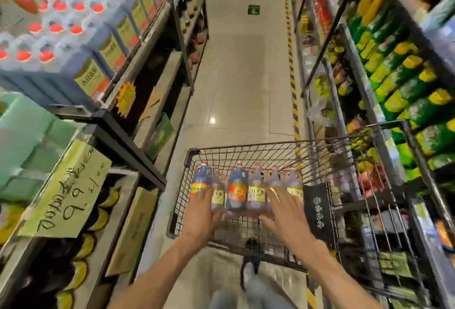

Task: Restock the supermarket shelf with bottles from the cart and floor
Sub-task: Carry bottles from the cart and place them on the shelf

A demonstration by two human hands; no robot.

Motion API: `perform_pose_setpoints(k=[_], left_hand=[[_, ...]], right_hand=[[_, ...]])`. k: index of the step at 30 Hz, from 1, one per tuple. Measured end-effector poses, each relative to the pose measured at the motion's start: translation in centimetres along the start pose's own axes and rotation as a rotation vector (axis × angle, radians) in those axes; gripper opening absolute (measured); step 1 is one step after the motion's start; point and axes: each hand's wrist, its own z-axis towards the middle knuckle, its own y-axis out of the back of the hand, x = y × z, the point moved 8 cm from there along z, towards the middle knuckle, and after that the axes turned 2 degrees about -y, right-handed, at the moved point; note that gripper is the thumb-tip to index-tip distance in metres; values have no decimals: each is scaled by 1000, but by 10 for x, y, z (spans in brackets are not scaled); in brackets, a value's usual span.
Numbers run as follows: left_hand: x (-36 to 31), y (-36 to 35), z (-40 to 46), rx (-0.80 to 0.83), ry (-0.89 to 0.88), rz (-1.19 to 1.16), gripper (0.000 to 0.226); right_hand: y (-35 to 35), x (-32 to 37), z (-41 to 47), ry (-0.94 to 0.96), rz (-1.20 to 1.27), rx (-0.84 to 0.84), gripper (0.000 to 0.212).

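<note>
Both hands over cart, fingers spread: left hand and right hand at bottles along far edge, gripping nothing.

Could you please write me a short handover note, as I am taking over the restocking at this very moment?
Left hand: open, reaching into the cart, fingers at a pale bottle.
Right hand: open, fingers spread beside the pale bottles on the right.
Bottles: two dark bottles and several pale ones stand upright at the cart's far end.
Done: nothing lifted out yet.
Left: grip bottles, carry them to the shelf, repeat.
</note>
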Motion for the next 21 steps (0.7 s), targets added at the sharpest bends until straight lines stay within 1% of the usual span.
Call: perform_pose_setpoints(k=[6, 9, 11, 14, 17, 19, 21], left_hand=[[42, -31, 47, 68, 283, -52, 68], [67, -55, 69, 79, 380, -75, 81], [84, -74, 86, 68, 420, -70, 87], [114, -110, 113, 56, 505, -24, 86], [146, -152, 137, 74, 623, -36, 93], [158, -172, 144, 1, 705, -22, 97], [159, -185, 146, -90, 791, 42, 101]], right_hand=[[-21, -26, 73, 38, 62, 114, 87], [-48, -33, 106, 38, 118, 172, 89], [-71, -37, 126, 48, 105, 193, 88], [-112, -52, 152, 14, 79, 270, 84], [-139, -62, 169, 0, 98, 291, 80], [-151, -67, 175, -21, 130, 282, 77], [-164, -72, 180, -47, 170, 278, 75]])
